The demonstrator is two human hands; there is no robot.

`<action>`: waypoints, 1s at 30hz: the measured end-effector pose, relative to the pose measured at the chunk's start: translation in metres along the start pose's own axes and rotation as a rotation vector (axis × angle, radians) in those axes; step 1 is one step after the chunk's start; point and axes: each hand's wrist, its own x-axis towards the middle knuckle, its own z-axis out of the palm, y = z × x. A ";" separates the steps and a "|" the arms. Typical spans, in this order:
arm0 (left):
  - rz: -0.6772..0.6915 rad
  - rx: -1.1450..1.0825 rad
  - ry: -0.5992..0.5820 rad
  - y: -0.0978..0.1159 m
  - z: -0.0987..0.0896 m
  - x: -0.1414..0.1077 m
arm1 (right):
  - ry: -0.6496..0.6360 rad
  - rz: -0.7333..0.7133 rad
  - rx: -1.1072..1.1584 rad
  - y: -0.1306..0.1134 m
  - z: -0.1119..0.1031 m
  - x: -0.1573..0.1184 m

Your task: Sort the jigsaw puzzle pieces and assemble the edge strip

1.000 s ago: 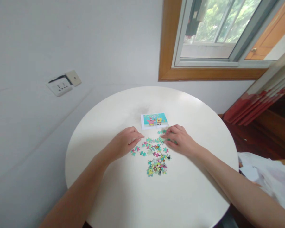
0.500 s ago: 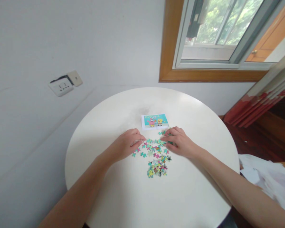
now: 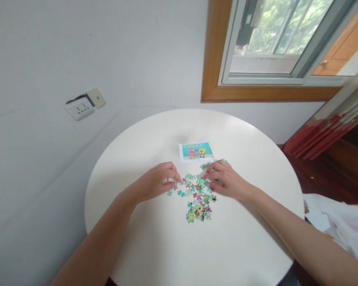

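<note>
My left hand [image 3: 163, 179] hovers low at the left edge of loose jigsaw pieces [image 3: 200, 208]. Its thumb and forefinger are curved with a gap between them, the fingertips next to a pink and green piece. From the right, my right hand [image 3: 222, 178] reaches over the upper pieces. Its fingers are spread, the tips touching or just above a green piece [image 3: 200, 180]; part of the pieces under it is hidden. Just beyond the hands lies a picture card [image 3: 197, 151] with pink and yellow cartoon figures on turquoise.
Everything lies on a round white table [image 3: 149, 246]. A wall with a socket [image 3: 80, 108] stands to the left, and a wood-framed window [image 3: 265, 93] is behind. White plastic bags [image 3: 337, 222] sit beyond the right edge, below a red and white curtain [image 3: 325, 127].
My left hand has drawn slightly down, its fingertips now lower beside the pieces. The green pieces between the hands have shifted a little, near my right fingertips. The view has moved slightly.
</note>
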 end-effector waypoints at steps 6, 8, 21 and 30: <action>-0.073 0.011 -0.084 -0.002 -0.009 -0.005 | 0.005 -0.001 0.014 -0.004 -0.002 0.000; -0.100 0.021 -0.074 -0.004 -0.010 -0.006 | 0.007 0.011 0.017 -0.004 -0.004 0.001; 0.034 0.089 -0.069 0.016 0.027 0.008 | 0.054 0.049 0.002 -0.001 -0.012 0.000; 0.072 0.177 -0.058 0.018 0.036 0.010 | 0.087 0.019 0.006 0.004 -0.017 -0.001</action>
